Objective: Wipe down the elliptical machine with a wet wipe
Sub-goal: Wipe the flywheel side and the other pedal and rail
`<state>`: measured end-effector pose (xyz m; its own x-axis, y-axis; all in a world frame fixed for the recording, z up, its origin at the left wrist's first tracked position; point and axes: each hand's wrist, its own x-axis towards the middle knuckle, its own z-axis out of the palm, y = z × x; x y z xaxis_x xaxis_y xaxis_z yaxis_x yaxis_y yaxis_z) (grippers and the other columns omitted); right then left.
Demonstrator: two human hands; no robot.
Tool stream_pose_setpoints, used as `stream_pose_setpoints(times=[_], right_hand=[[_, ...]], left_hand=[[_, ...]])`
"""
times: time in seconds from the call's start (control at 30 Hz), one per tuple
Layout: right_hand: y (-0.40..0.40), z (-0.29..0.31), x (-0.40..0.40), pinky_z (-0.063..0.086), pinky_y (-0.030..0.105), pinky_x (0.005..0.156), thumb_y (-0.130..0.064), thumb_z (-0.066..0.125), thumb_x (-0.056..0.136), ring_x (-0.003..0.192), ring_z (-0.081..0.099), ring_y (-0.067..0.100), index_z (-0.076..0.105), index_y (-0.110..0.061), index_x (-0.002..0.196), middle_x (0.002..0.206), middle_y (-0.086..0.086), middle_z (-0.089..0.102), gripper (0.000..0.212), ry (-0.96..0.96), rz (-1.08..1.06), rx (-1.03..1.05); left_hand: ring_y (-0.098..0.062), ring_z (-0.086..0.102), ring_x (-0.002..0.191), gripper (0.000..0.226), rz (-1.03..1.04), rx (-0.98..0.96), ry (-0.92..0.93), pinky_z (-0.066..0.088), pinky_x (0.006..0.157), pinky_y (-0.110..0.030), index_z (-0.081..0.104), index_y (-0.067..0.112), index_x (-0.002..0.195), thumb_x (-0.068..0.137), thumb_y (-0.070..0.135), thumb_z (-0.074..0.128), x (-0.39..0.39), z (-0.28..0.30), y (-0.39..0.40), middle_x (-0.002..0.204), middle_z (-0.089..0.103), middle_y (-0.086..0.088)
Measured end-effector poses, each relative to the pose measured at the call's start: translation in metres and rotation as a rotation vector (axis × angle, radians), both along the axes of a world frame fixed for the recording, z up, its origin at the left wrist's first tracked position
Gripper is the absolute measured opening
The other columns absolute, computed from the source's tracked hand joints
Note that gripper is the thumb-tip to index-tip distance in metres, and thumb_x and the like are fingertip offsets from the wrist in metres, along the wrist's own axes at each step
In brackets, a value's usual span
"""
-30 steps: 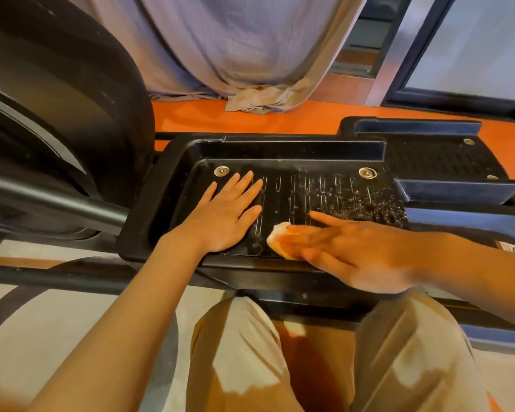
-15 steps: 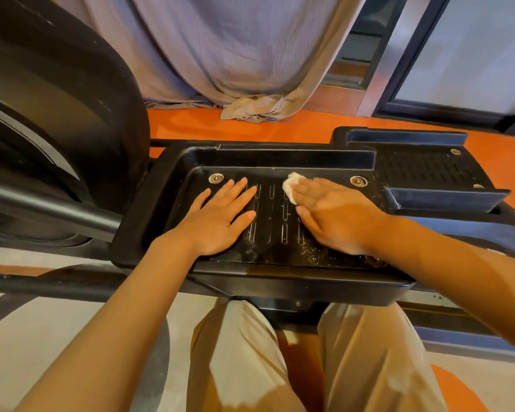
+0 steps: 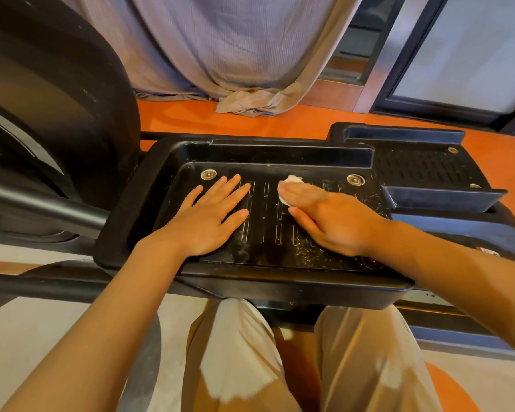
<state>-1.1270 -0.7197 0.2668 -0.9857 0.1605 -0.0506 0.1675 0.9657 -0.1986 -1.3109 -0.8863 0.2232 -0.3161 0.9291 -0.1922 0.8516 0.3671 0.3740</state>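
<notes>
The near black foot pedal (image 3: 149, 221) of the elliptical machine lies across the middle of the view, with slotted grooves and pale grit on its floor. My left hand (image 3: 211, 218) rests flat on the pedal's left part, fingers straight and spread. My right hand (image 3: 330, 218) presses a small white wet wipe (image 3: 292, 179) onto the far middle of the pedal floor with flat fingers; most of the wipe is hidden under them.
A second black pedal (image 3: 422, 165) sits behind to the right. The large black flywheel housing (image 3: 57, 114) and its arm fill the left. A grey curtain (image 3: 238, 55) hangs behind over the orange floor (image 3: 295, 123). My knees (image 3: 250, 352) are below the pedal.
My right hand has slid the wipe from the pedal's near edge to its far middle. My left hand has stayed flat in place.
</notes>
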Motion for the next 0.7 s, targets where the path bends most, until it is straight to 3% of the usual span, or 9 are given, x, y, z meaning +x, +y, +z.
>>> stream_pose_setpoints(times=[0.1,0.2,0.3,0.37,0.47,0.57,0.7], right_hand=[[-0.001,0.002,-0.006,0.013,0.017,0.11,-0.032,0.03,0.105,0.144,0.026,0.014,0.028,-0.015,0.15,0.157,0.002,0.027,0.049,-0.026,-0.062,0.032],[-0.007,0.011,0.007,0.027,0.02,0.106,-0.03,0.033,0.104,0.131,0.045,0.016,0.03,-0.022,0.15,0.154,0.001,0.035,0.047,-0.144,0.0,-0.012],[-0.005,0.025,0.03,0.022,0.024,0.116,-0.037,0.029,0.104,0.138,0.035,0.007,0.026,-0.038,0.149,0.155,-0.013,0.03,0.045,-0.344,0.137,-0.145],[0.0,0.031,0.038,0.011,0.017,0.118,-0.038,0.028,0.103,0.141,0.019,-0.008,0.032,-0.041,0.145,0.153,-0.027,0.024,0.043,-0.404,0.236,-0.254],[0.009,0.03,0.036,0.011,0.012,0.115,-0.042,0.03,0.101,0.138,0.019,-0.013,0.041,-0.036,0.141,0.149,-0.027,0.03,0.042,-0.372,0.286,-0.29],[0.021,0.02,0.017,0.024,0.026,0.117,-0.041,0.029,0.101,0.135,0.037,0.0,0.029,-0.045,0.14,0.15,-0.021,0.036,0.04,-0.257,0.198,-0.165],[0.029,0.01,-0.005,0.019,0.033,0.12,-0.024,0.038,0.103,0.142,0.026,0.004,0.037,-0.03,0.146,0.152,-0.012,0.035,0.044,-0.115,0.024,-0.172]], left_hand=[[0.001,-0.018,0.144,0.055,-0.003,0.004,-0.005,-0.014,0.118,-0.033,-0.002,0.04,0.153,0.103,0.048,0.021,0.0,-0.001,0.001,0.161,-0.014,0.017],[0.002,-0.019,0.143,0.055,-0.008,0.002,-0.005,-0.014,0.117,-0.033,-0.002,0.039,0.153,0.103,0.048,0.021,0.0,-0.001,0.0,0.161,-0.014,0.017],[0.002,-0.019,0.143,0.056,-0.006,0.001,-0.004,-0.015,0.117,-0.033,-0.002,0.039,0.153,0.103,0.048,0.021,-0.001,-0.002,0.0,0.161,-0.015,0.017],[0.003,-0.02,0.142,0.056,-0.006,-0.002,-0.003,-0.015,0.117,-0.033,-0.003,0.039,0.153,0.103,0.048,0.02,-0.001,-0.002,0.0,0.16,-0.016,0.017],[0.002,-0.019,0.143,0.056,-0.007,0.003,-0.004,-0.014,0.118,-0.034,-0.003,0.039,0.153,0.103,0.048,0.021,-0.001,-0.001,0.001,0.16,-0.015,0.017],[0.002,-0.019,0.143,0.055,-0.006,0.003,-0.011,-0.014,0.118,-0.034,-0.002,0.04,0.153,0.104,0.047,0.021,-0.001,0.0,0.001,0.161,-0.015,0.017],[0.001,-0.018,0.144,0.055,-0.004,0.007,-0.022,-0.014,0.118,-0.034,-0.001,0.039,0.153,0.104,0.046,0.022,0.0,0.001,0.001,0.161,-0.014,0.016]])
